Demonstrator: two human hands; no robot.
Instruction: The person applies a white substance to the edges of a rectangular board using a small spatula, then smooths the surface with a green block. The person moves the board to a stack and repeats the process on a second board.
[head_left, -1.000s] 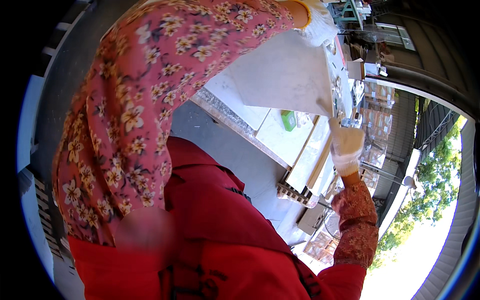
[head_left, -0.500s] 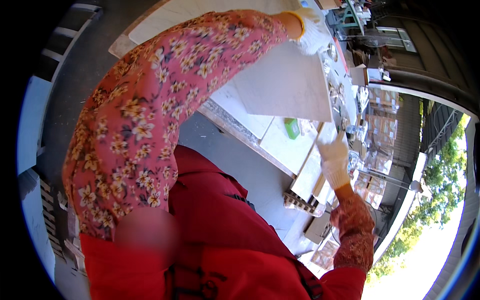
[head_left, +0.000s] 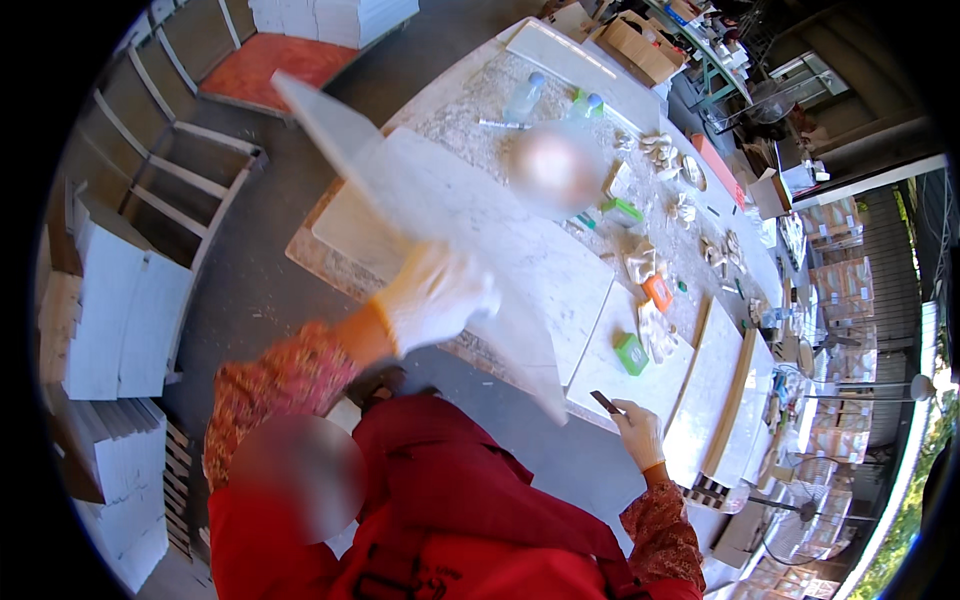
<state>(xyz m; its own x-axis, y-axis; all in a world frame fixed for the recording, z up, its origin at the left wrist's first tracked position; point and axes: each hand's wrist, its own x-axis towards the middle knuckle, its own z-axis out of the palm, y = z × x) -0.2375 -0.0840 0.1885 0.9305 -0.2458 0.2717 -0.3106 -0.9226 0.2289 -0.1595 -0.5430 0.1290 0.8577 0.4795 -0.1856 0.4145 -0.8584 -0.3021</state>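
Observation:
My left hand (head_left: pixel 440 297), in a white knitted glove, is closed round a large thin pale panel (head_left: pixel 335 130). The panel hangs tilted, nearly edge-on to me, over the near side of the work table; motion smears its outline. My right hand (head_left: pixel 642 436), gloved in white too, is lower right near the table's front edge. Its fingers pinch a small dark flat blade-like piece (head_left: pixel 604 402), whose exact kind I cannot make out. Just beyond the right hand, a green box (head_left: pixel 631 353) sits on a pale panel next to a crumpled white glove (head_left: pixel 656 332).
The table (head_left: pixel 450 130) bears bottles (head_left: pixel 525 97), an orange block (head_left: pixel 657 292), another green box (head_left: pixel 622 212) and several loose gloves. White panels (head_left: pixel 115 310) stand stacked at left beside a metal frame (head_left: pixel 205 180). At lower right is a fan (head_left: pixel 806 511).
My left hand has come from the table's far side toward me, and the panel has swung from face-on to nearly edge-on. My right hand has moved lower, its dark piece now showing. The view has shifted left.

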